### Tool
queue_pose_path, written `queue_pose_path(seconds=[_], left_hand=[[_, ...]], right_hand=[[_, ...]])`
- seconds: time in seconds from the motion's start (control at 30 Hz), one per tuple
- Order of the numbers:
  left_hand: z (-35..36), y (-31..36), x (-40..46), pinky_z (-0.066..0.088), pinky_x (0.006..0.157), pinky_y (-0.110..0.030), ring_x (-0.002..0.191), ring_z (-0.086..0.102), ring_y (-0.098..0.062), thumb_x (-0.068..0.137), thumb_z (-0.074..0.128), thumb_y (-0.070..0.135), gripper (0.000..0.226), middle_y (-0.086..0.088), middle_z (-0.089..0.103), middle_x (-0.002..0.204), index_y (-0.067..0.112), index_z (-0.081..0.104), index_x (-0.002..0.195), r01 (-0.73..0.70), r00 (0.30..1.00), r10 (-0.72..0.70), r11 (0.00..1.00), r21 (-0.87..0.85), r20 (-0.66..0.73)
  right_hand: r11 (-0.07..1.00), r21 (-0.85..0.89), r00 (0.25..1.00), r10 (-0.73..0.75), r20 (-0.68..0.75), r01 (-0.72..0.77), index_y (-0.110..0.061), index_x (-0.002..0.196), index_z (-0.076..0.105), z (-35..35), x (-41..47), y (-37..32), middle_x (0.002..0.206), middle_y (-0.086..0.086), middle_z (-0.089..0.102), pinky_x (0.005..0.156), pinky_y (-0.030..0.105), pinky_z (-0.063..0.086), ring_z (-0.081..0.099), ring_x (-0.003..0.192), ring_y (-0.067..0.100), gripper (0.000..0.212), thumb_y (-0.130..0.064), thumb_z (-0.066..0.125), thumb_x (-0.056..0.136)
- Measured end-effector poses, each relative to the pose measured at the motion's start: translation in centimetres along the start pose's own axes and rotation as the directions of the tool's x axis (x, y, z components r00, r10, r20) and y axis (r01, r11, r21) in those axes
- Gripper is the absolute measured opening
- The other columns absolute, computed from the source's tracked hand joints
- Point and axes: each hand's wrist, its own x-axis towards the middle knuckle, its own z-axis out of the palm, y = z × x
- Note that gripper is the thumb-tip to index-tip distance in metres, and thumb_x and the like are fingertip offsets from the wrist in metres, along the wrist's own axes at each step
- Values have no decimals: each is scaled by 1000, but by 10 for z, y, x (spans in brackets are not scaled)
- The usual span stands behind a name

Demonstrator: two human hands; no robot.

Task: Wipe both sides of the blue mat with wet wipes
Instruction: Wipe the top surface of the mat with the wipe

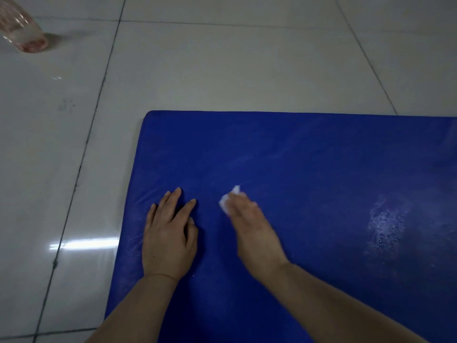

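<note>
The floor (222,70) is the largest thing in view: big, pale, glossy square tiles divided by thin dark grout lines, with a bright streak of reflected light at the lower left. On it lies the blue mat (309,157), a thick rectangular pad with a softly rounded far-left corner and a smooth, slightly shiny skin. It fills the lower right of the view and runs off the right and bottom edges. Faint pale smears cross its surface, and a patch of wet droplets glistens near the right side.

The left hand (168,236) rests flat on the mat near its left edge, palm down, fingers straight and slightly spread; its grip is released and holds nothing. The right hand (252,226), a little blurred, lies just beside it toward the mat's middle, with its fingers curled over a small crumpled white wet wipe (228,199) and pressing it against the mat. Part of the wipe pokes out beyond the fingertips.

At the top left corner a clear pinkish plastic container (22,30) stands on the tiles, well apart from the mat.
</note>
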Motion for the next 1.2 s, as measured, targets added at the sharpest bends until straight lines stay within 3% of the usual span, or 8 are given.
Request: queue_pose_path(seconds=[0.2, 0.33, 0.43, 0.63, 0.77, 0.9, 1.1, 1.2], left_hand=[[1, 0, 0, 25, 114, -49, 133, 42, -29, 91, 35, 28, 46, -13, 49, 142, 10, 66, 120, 11, 1000, -11, 1000, 1, 10], [0, 0, 1, 26, 113, -49, 133, 42, -30, 90, 35, 27, 47, -14, 49, 142, 10, 65, 121, 1, 1000, -2, 1000, 25, 24], [0, 0, 1, 28, 112, -50, 132, 44, -32, 90, 35, 27, 47, -15, 50, 141, 9, 66, 120, -11, 1000, 10, 999, 37, 19], [3, 0, 1, 31, 111, -51, 129, 47, -31, 91, 39, 27, 43, -14, 55, 136, 7, 69, 113, -10, 999, 9, 1000, -19, -43], [3, -1, -2, 44, 98, -50, 113, 59, -33, 89, 43, 26, 39, -13, 66, 118, 3, 73, 100, -49, 994, 42, 996, -75, -96], [-9, 5, -16, 46, 94, -53, 104, 57, -20, 86, 45, 28, 37, -9, 68, 112, 8, 74, 97, 17, 993, -32, 992, -125, -116], [-11, 2, -66, 32, 108, -54, 118, 53, -26, 87, 44, 30, 39, -10, 61, 126, 9, 73, 102, -29, 998, 27, 998, -52, -50], [-10, 4, -60, 34, 106, -55, 112, 56, -31, 85, 44, 30, 37, -12, 61, 121, 9, 71, 97, -4, 999, 3, 999, -36, -34]], right_hand=[[924, 98, 923, 377, -74, -370, -6, 149, 16, -13, 5, 39, 157, 10, 13, 118, 27, 4, 7, 146, 22, 64, 7, 35, 89], [998, 42, 999, 49, -24, -48, 10, 146, 5, 15, 1, -33, 152, 27, 17, 117, 39, 21, 15, 143, 36, 62, -7, 23, 89], [994, 98, 999, -37, -19, 39, 0, 138, 44, 14, -2, -40, 146, 14, 41, 112, 38, 29, 36, 136, 25, 54, -6, 34, 85], [920, 52, 920, 390, -42, -388, -6, 148, 25, -18, -25, 36, 156, 5, 16, 119, 29, 10, 15, 144, 17, 70, 14, 46, 85], [992, 12, 991, 128, -25, -128, -18, 145, 33, -7, -33, -19, 151, -6, 30, 111, 9, 16, 27, 139, 8, 44, -22, 23, 103], [987, 126, 995, -97, -25, 99, -7, 129, 56, 6, -41, -60, 139, 8, 50, 111, 30, 31, 46, 130, 20, 52, -3, 33, 82], [922, -219, 943, 331, 16, -320, -5, 146, 29, -8, -66, 20, 152, 10, 28, 118, 30, 9, 22, 141, 22, 66, 8, 46, 84], [952, -280, 982, 158, 100, -124, 17, 141, -8, -13, -69, -19, 153, 27, 0, 117, 44, 4, 2, 142, 43, 64, -1, 22, 88]])
